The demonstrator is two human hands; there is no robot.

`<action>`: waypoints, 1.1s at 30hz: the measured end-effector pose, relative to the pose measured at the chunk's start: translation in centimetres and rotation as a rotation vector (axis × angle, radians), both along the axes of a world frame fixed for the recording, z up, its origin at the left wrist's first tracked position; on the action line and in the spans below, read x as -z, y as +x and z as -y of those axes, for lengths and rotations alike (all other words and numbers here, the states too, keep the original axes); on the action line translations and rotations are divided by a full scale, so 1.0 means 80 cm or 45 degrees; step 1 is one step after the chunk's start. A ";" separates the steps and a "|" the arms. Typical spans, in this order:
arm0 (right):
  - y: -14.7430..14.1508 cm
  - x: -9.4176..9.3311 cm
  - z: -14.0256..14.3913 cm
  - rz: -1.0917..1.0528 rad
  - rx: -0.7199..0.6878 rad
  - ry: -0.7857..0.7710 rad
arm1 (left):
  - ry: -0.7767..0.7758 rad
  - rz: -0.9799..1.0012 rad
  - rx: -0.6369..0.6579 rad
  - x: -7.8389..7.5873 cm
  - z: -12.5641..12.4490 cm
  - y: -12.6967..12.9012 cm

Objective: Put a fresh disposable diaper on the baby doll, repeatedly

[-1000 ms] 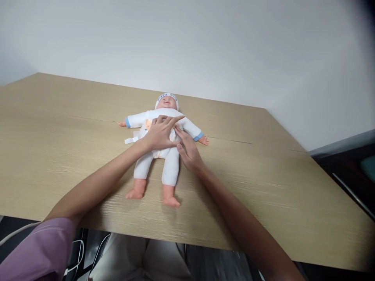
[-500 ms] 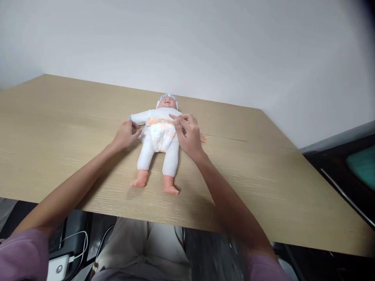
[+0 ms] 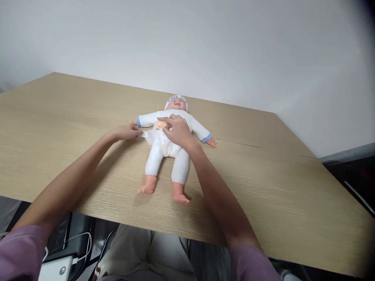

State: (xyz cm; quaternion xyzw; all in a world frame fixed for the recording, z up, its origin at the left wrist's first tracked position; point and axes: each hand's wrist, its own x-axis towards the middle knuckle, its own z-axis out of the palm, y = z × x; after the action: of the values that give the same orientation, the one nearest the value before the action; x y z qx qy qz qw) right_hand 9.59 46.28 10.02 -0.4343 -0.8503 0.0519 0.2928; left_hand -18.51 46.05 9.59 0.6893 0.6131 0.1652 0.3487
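covering doll (image 3: 168,146) belly w/ right hand (image 3: 175,130), diaper mostly hidden.

Showing blue lettering on the band of the doll's white cap (image 3: 176,98), upper middle of the frame, too small and blurred for reading; nothing else legible.

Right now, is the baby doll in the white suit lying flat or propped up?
Lying flat, face up: the baby doll in the white suit rests on its back on the light wooden table, arms spread, legs stretched toward the camera.
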 end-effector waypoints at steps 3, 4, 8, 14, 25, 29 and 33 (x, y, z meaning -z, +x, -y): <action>0.002 -0.004 0.003 0.000 0.017 -0.035 | -0.007 0.290 -0.011 -0.023 -0.007 0.010; 0.002 -0.007 0.004 0.004 0.027 -0.051 | -0.001 0.371 -0.010 -0.029 -0.009 0.019; 0.001 -0.015 0.009 0.000 0.027 -0.130 | 0.013 0.536 0.086 -0.040 -0.015 0.073; 0.002 -0.014 0.006 -0.101 0.045 -0.196 | 0.107 0.720 0.352 -0.020 -0.027 0.112; 0.008 -0.009 0.002 -0.340 0.061 -0.280 | 0.315 0.881 0.215 0.042 -0.036 0.094; 0.008 -0.005 0.000 -0.314 0.084 -0.217 | 0.258 1.055 0.206 0.056 -0.044 0.102; 0.007 0.007 -0.005 -0.338 0.085 -0.136 | 0.312 1.124 0.043 0.062 -0.050 0.110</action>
State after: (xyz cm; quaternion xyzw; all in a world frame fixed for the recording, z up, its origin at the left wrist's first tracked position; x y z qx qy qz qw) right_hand 10.11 46.69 9.44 -0.4667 -0.7852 0.1444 0.3805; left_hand -9.69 50.04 4.62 0.5990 0.3705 0.5086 0.4952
